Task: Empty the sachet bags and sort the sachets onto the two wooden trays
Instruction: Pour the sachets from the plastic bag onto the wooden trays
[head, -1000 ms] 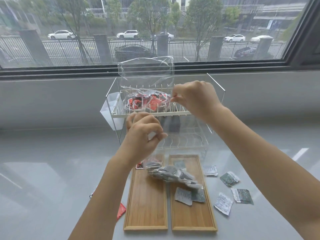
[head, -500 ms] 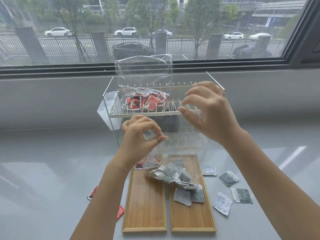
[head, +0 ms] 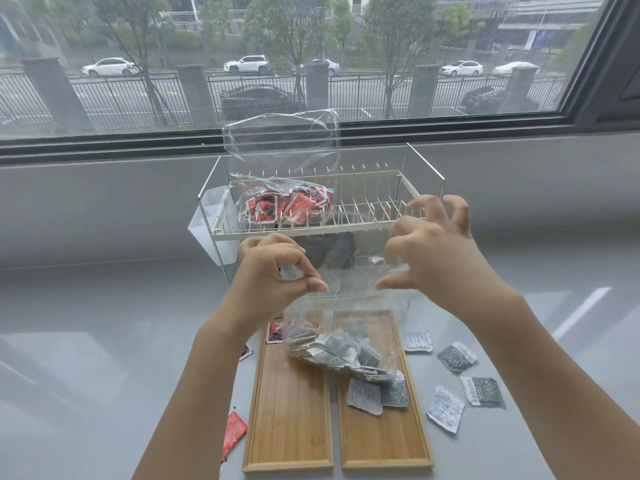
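Since a second ago the right hand (head: pixel 440 258) has come down from the rack and now sits level with the left hand (head: pixel 277 271), at the mouth of the clear bag (head: pixel 346 327).

Left fingers (head: pixel 313 284) are clenched, pinching the bag's top edge. Right fingers (head: pixel 391 282) are spread and curled at the opposite edge; cannot tell if they actually grip the film. Probably pulling the mouth open to get the contents out.

The bag hangs over the trays, its bottom with the grey-green sachets (head: pixel 337 351) resting across the gap between the left tray (head: pixel 287 427) and right tray (head: pixel 384 438). Keeping it low over the wood likely means spilled packets land on a tray.

Loose sachets (head: pixel 377 396) already lie on the right tray; four more (head: pixel 481 393) are scattered on the bench (head: pixel 104 358) to its right. Red sachets (head: pixel 233 433) lie on the bench left of the trays, one (head: pixel 276 332) at the left tray's far corner.

A second bag of red sachets (head: pixel 287 206) waits on the top shelf of the wire rack (head: pixel 381 216), unemptied. Task looks early.
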